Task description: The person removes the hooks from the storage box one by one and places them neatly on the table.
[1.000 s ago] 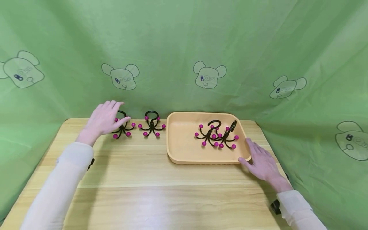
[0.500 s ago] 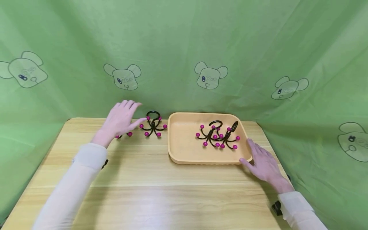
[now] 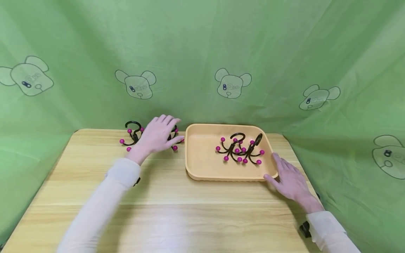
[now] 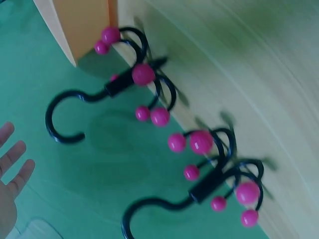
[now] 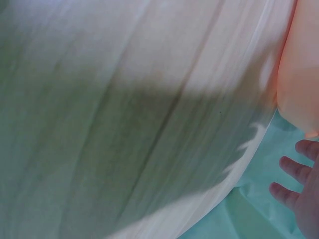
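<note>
Reaching across the back of the table, my left hand (image 3: 155,136) is above a black multi-arm hook with pink ball tips (image 4: 121,83), partly covering it in the head view. Its fingers are extended and hold nothing; the left wrist view shows a gap between fingertips and hook. A matching hook (image 3: 135,138) stands to its left, partly behind the wrist. Two more such hooks, one (image 3: 232,147) overlapping the other (image 3: 250,149), stand in the orange tray (image 3: 202,172). My right hand (image 3: 289,180) rests spread at the tray's front right corner, thumb at the front rim.
The wooden table (image 3: 177,218) ends at a green curtain (image 3: 190,45) with bear-head prints, which rises right behind the hooks and the tray. Its folds run down along both sides of the table.
My left hand has moved right, from above the leftmost hook to above the one beside the tray. The leftmost hook shows more again. My right hand stays at the tray.
</note>
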Action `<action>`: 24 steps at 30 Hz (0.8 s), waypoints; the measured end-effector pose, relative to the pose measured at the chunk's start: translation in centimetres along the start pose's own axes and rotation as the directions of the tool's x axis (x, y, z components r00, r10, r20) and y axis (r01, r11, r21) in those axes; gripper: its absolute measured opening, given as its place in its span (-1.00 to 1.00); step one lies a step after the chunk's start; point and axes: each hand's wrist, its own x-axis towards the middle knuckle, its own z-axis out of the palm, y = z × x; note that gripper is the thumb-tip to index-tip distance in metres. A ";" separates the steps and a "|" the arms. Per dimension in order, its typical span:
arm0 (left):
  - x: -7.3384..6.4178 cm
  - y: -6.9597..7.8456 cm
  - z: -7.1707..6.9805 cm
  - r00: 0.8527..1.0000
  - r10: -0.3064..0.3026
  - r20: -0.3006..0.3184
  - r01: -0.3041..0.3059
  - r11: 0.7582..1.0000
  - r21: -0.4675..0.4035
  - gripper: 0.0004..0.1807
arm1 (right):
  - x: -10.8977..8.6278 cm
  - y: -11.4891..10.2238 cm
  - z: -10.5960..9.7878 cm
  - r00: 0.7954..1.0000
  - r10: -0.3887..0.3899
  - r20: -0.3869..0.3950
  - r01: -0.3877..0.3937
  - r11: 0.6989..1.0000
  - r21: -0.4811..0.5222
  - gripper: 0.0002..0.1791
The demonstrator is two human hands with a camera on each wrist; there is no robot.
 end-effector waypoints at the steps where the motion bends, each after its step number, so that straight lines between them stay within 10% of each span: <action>1: 0.2 0.3 0.2 1.000 0.006 0.002 -0.006 1.000 0.003 -0.19 | 0.0 0.0 0.0 1.000 0.001 0.003 -0.001 1.000 0.001 0.08; 24: 4.9 7.1 3.4 0.999 -0.005 0.041 0.010 0.993 -0.119 -0.23 | 0.1 0.1 0.1 1.000 -0.004 -0.003 0.004 1.000 0.004 0.09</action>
